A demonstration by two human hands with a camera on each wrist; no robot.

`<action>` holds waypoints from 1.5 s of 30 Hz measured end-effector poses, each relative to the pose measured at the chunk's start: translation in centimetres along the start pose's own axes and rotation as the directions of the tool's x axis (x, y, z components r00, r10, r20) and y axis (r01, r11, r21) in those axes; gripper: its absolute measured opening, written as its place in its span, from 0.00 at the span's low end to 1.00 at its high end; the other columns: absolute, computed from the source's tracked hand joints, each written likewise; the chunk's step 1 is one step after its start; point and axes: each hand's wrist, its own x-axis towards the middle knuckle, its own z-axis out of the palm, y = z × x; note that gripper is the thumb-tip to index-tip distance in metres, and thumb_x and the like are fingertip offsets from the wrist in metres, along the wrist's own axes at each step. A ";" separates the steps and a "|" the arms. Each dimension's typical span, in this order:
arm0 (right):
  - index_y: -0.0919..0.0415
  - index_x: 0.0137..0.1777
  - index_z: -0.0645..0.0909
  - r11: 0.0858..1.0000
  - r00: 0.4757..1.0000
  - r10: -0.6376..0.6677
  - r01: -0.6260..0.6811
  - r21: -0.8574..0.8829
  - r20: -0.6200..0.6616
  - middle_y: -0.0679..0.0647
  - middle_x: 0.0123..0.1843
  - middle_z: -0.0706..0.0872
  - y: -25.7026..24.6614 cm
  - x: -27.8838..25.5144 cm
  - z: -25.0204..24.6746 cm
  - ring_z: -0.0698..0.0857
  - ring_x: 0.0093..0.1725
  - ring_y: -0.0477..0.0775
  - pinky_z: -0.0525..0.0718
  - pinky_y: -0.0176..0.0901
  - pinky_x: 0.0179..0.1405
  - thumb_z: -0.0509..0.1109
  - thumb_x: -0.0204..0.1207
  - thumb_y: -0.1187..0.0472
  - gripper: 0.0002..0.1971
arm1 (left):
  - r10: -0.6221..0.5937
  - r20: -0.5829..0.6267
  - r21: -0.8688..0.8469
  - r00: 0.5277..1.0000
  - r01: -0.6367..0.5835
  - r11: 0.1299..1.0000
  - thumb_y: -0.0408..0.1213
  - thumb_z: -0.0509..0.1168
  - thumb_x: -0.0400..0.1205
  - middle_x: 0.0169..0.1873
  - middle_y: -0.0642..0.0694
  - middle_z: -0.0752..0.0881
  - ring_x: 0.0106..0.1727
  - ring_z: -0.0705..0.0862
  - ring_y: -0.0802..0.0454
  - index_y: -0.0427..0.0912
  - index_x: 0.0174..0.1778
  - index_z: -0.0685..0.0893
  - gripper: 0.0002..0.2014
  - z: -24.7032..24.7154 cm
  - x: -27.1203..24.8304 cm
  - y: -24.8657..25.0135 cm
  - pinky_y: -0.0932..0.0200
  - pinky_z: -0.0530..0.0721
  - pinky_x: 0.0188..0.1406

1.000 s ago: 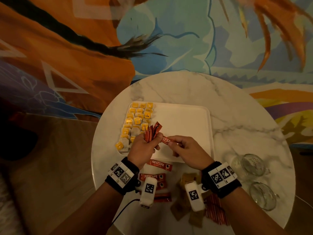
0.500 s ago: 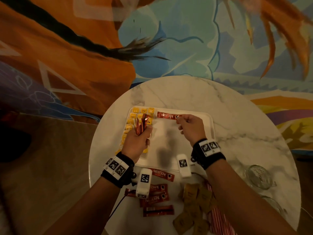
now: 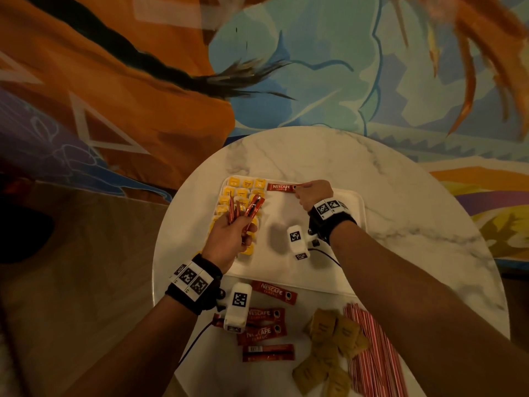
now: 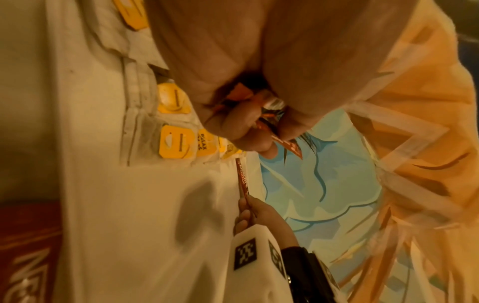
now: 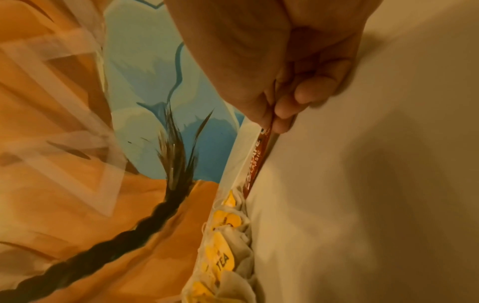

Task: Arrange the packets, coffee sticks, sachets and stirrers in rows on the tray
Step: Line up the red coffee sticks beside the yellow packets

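A white tray (image 3: 340,270) lies on the round marble table (image 3: 400,196). Rows of yellow-tagged tea bags (image 3: 243,187) fill its left side. My right hand (image 3: 313,193) pinches the right end of a red coffee stick (image 3: 282,187) that lies along the tray's far edge, just right of the tea bags; the same stick (image 5: 261,155) shows in the right wrist view between thumb and fingers. My left hand (image 3: 232,239) hovers over the tea bags and grips a fanned bunch of red coffee sticks (image 3: 249,209).
On the table nearer to me lie several loose coffee sticks (image 3: 266,330), a heap of brown sachets (image 3: 332,348) and a bundle of red-striped stirrers (image 3: 372,353). The table's edge curves close on the left, with a painted floor beyond it.
My right hand took one stick from the left hand's bunch and carried it to the tray's far edge, where it now lies flat. The left hand has moved slightly forward over the tea bags.
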 end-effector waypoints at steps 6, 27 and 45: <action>0.59 0.50 0.92 0.995 0.999 -0.030 0.025 -0.096 -0.044 0.57 0.46 0.93 0.1 0.0 0.4 0.91 0.45 0.59 0.90 0.46 0.47 0.74 0.76 0.51 0.13 | 0.006 -0.010 0.008 1.000 -0.005 1.000 0.33 0.64 0.85 0.34 0.45 0.85 0.25 0.76 0.53 0.39 0.48 0.83 0.04 0.0 -0.2 -0.2 0.60 0.69 0.23; 0.67 0.43 0.86 0.986 0.997 -0.031 0.018 -0.168 -0.070 0.60 0.39 0.90 0.3 -0.2 0.2 0.89 0.39 0.61 0.88 0.47 0.35 0.74 0.72 0.50 0.17 | -0.010 -0.020 -0.013 1.000 0.010 1.000 0.33 0.66 0.85 0.39 0.42 0.83 0.28 0.78 0.53 0.30 0.61 0.83 0.12 -0.9 -0.8 -1.0 0.63 0.71 0.22; 0.56 0.43 0.87 0.985 0.985 -0.170 0.170 -0.015 0.017 0.52 0.39 0.90 0.6 -4.8 -1.6 0.89 0.40 0.56 0.88 0.49 0.42 0.70 0.78 0.49 0.11 | 0.050 0.008 0.058 0.999 -0.050 0.997 0.31 0.68 0.84 0.36 0.43 0.85 0.28 0.78 0.54 0.33 0.57 0.87 0.09 -0.6 -1.5 -0.8 0.63 0.72 0.25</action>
